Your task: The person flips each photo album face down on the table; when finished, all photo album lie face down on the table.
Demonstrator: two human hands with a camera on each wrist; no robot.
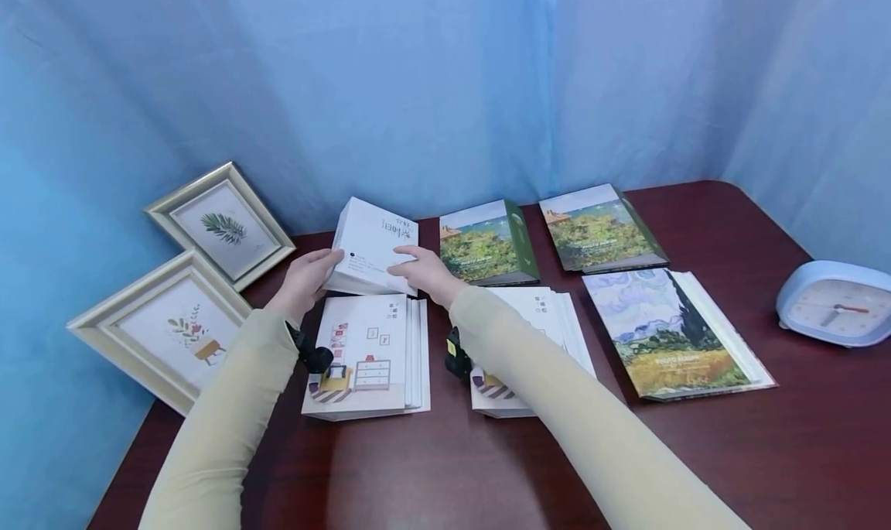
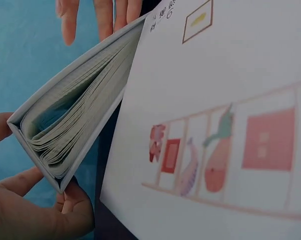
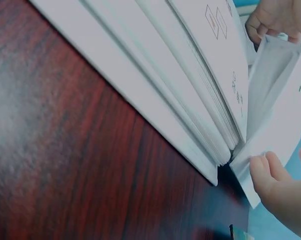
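Note:
Held tilted at the back left of the table is a white photo album (image 1: 372, 244) with dark lettering on its cover. My left hand (image 1: 306, 278) grips it by the spine side; in the left wrist view, the thumb and fingers (image 2: 75, 212) are on either side of the spine, and the page edges show. With fingers fairly straight, my right hand (image 1: 428, 271) touches the cover near its right edge. Just in front lies another white album (image 1: 369, 352) with a furniture drawing. A similar white album (image 1: 543, 313) is partly hidden beneath my right forearm.
Two picture frames (image 1: 233, 228) lean at the left. Two green landscape albums (image 1: 480, 244) stand along the back by the blue curtain (image 1: 418, 89). A cypress-painting album (image 1: 671, 336) lies to the right, and a pale blue clock (image 1: 835, 302) is at the far right.

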